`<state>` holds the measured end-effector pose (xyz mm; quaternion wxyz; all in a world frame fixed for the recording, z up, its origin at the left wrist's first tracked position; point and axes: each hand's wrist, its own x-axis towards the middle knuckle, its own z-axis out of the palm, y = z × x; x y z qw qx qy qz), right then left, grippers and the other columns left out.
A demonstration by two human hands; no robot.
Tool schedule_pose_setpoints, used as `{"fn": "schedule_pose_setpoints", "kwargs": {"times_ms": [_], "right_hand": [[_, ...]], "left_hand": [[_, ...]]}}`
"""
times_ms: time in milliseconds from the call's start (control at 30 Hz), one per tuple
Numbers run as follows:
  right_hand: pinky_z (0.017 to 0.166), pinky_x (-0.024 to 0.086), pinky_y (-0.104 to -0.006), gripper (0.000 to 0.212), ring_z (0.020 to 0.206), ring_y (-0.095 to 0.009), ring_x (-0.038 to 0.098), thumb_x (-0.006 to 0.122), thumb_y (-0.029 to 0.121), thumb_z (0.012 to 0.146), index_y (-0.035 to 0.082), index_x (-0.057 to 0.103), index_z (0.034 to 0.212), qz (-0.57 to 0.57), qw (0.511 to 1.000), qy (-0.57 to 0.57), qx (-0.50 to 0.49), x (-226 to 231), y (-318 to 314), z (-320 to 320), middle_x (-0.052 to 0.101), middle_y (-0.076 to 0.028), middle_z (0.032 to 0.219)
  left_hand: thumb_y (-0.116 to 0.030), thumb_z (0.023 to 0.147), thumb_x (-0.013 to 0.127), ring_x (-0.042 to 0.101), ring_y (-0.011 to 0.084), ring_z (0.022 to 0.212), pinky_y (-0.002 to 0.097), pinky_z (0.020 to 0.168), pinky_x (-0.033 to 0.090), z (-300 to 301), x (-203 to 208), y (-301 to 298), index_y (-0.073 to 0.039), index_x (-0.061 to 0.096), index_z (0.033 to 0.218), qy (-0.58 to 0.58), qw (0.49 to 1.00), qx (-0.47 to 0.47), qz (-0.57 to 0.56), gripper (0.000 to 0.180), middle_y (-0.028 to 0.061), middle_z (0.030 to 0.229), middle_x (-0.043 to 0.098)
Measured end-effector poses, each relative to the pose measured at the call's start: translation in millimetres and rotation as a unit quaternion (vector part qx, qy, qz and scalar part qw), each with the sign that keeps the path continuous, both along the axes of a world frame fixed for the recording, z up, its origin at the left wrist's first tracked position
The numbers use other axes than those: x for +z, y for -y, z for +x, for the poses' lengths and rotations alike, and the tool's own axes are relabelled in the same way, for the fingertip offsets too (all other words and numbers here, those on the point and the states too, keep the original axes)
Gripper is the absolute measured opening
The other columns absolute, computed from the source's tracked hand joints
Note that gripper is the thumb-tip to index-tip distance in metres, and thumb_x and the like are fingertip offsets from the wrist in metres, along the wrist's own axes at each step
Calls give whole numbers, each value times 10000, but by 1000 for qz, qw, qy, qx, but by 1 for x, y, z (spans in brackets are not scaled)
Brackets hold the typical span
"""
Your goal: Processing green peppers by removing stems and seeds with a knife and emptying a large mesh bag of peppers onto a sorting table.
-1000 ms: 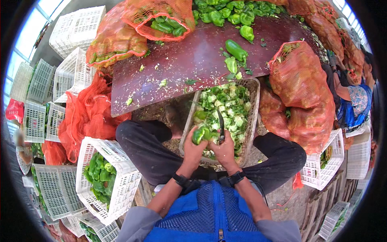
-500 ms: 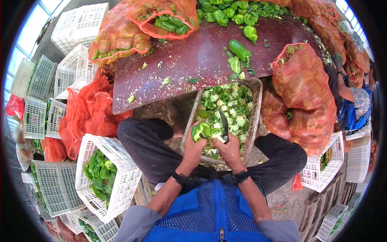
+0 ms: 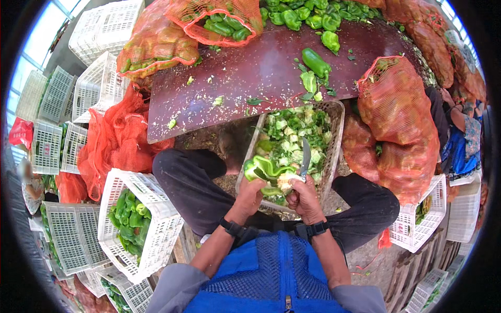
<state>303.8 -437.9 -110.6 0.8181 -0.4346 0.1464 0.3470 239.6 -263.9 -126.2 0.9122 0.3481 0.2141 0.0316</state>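
My left hand [image 3: 248, 197] grips a green bell pepper [image 3: 259, 169] that is split open, its hollow inside facing up. In my right hand [image 3: 307, 201] is a small knife [image 3: 306, 155], its curved blade pointing away from me. A pale seed core [image 3: 287, 181] shows between the pepper and my right thumb; whether it is still attached I cannot tell. Both hands are over the near part of a crate [image 3: 338, 136] between my legs, which holds a heap of pepper cores and trimmings [image 3: 292, 130].
Past the crate stands a dark red table [image 3: 224, 78] with scattered seeds, loose peppers [image 3: 316, 62] and net sacks [image 3: 211, 23]. A full orange net sack [image 3: 399, 112] leans at the right. A white crate of peppers [image 3: 167, 229] is by my left knee. Another person [image 3: 464, 130] sits far right.
The pepper has opened wider and the pale core has come into view. My right hand has moved slightly right, and the blade has turned, showing its bright flat side.
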Motion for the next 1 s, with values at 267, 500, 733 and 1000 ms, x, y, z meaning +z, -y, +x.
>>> {"fn": "schedule_pose_setpoints", "kwargs": {"times_ms": [267, 500, 733, 1000], "right_hand": [[381, 373, -266, 316, 466, -102, 505, 681, 157, 916, 43, 607, 1201, 200, 976, -57, 59, -33, 24, 2, 697, -80, 865], [355, 352, -276, 433, 411, -102, 449, 654, 269, 944, 5, 580, 1280, 134, 985, -47, 99, -10, 23, -11, 647, -51, 736], [392, 362, -257, 469, 473, -74, 486, 772, 275, 934, -12, 592, 1259, -270, 948, 136, 102, -18, 29, 24, 664, -28, 761], [587, 436, -229, 138, 663, -23, 523, 795, 119, 931, 3, 724, 949, -254, 923, 289, 24, 3, -14, -9, 626, 58, 742]], "left_hand": [[-155, 841, 595, 639, 296, 1272, 447, 1100, 534, 0, -10, -4, -22, 376, 1603, 14, 999, -47, -6, 805, 144, 1352, 638], [-165, 909, 545, 701, 298, 1130, 434, 1056, 565, 8, -25, -11, -30, 433, 1559, -21, 999, -32, 12, 673, 166, 1274, 680], [-144, 999, 551, 626, 301, 1282, 500, 1082, 525, -1, -24, -20, -96, 452, 1567, 22, 990, 14, -137, 579, 113, 1437, 597], [-89, 954, 605, 624, 289, 1277, 451, 1099, 501, 1, 1, -10, -120, 360, 1615, 12, 990, 32, -134, 705, 99, 1387, 609]]}}
